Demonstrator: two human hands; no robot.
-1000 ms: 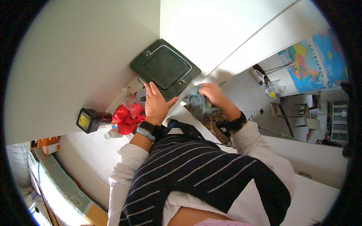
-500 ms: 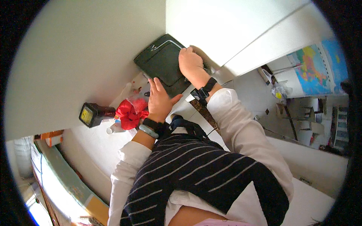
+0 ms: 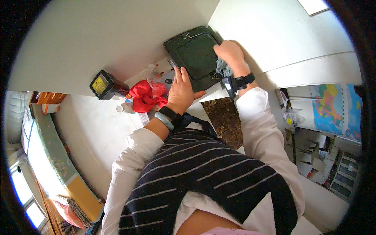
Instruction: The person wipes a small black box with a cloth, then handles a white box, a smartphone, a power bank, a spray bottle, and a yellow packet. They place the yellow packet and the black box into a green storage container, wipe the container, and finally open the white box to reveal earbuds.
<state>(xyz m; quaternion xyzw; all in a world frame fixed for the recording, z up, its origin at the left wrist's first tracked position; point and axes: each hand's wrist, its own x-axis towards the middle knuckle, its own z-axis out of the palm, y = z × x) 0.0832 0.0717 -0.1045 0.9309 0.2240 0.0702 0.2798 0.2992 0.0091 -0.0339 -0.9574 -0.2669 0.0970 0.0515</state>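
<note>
In the head view, the dark green, rectangular panel with rounded corners and a raised inner border (image 3: 196,53) lies ahead of the person, where 2 pale walls meet. Its long axis looks to run aslant, from upper left to lower right, though the fisheye lens bends its edges. A thin, silvery metal handle (image 3: 194,35) shows along its upper end.

The bare right hand (image 3: 232,54) is at the panel's right edge, fingers curled in around a bunched, grey-blue, soft cloth (image 3: 224,69) that hangs below the fist. Cloth and knuckles overlap that edge; whether they press on it, I cannot tell. The bare left hand (image 3: 182,92) is on the opposite side, at the lower left edge, its palm flat, fingers straight and thumb spread toward the right; it grips nothing visible, and contact with the panel is unclear. So the panel lies between and beyond the 2 hands, with the right one farther up its length and the left one nearer its lower end.

Just left of the left hand sits a crumpled, glossy red plastic bag (image 3: 145,94), and beyond it a black, boxy container with a yellow label (image 3: 107,86). Below the right wrist, a brown, mottled mat (image 3: 223,117) lies on the floor.
</note>
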